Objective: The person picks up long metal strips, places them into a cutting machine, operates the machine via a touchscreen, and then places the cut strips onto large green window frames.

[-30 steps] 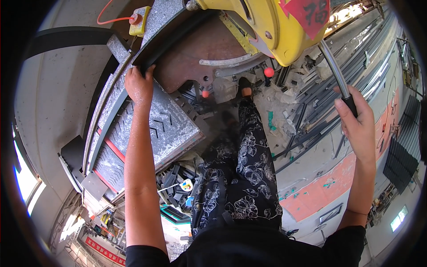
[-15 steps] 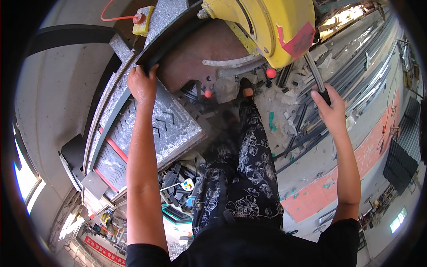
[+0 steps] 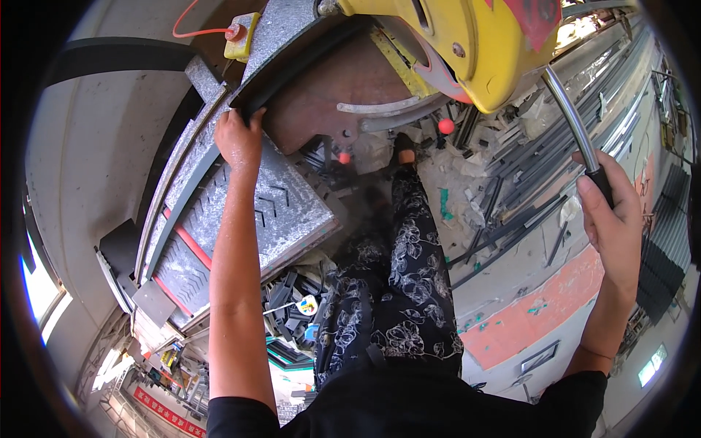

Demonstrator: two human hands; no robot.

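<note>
My left hand (image 3: 239,142) is closed on a long dark grey profile strip (image 3: 188,196) lying along the saw's metal bed. The fingertips curl over the strip's far side, with the thumb toward the brown plate (image 3: 328,87). My right hand (image 3: 613,212) grips the black end of a bent chrome handle (image 3: 573,117), off to the right. That handle belongs to the yellow saw head (image 3: 504,55), raised above the plate. Part of a rounded, reddish-edged disc shows beneath its yellow guard.
A yellow switch box (image 3: 239,44) with a red button sits at the far left. Grey profiles (image 3: 577,139) are piled along the floor at right. Offcuts (image 3: 292,296) fill the space below the bed. One red ball knob (image 3: 446,126) is ahead of my foot.
My right hand has moved right and somewhat nearer with the handle, and the saw head has swung up and to the right. My left hand stays on the strip.
</note>
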